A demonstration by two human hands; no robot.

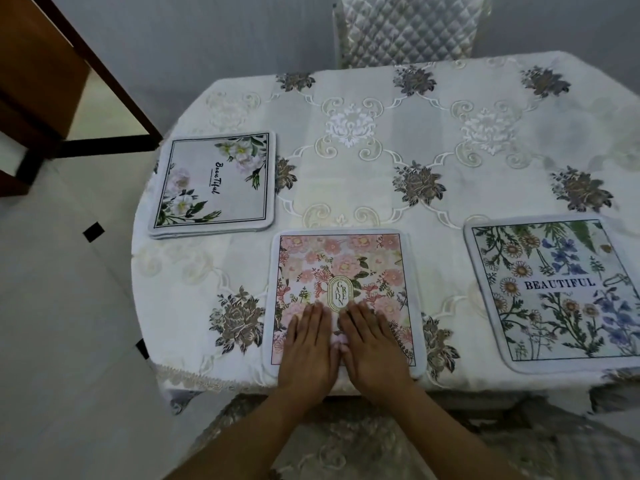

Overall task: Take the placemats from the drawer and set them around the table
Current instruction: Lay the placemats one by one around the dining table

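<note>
A pink floral placemat (341,268) marked "GARDEN" lies flat at the near edge of the table (381,140). My left hand (308,348) and my right hand (372,344) rest palm down side by side on its near half, fingers straight and together, gripping nothing. At the table's left lies a small stack of white-flower placemats (214,183), its top one marked "Beautiful". A wildflower placemat (557,292) marked "BEAUTIFUL" lies at the near right, partly cut off by the frame.
An embroidered white tablecloth covers the table. A quilted chair back (408,29) stands at the far side, and a covered chair seat (346,441) is right below my arms. Dark wooden furniture (41,81) stands at the upper left over a pale tiled floor.
</note>
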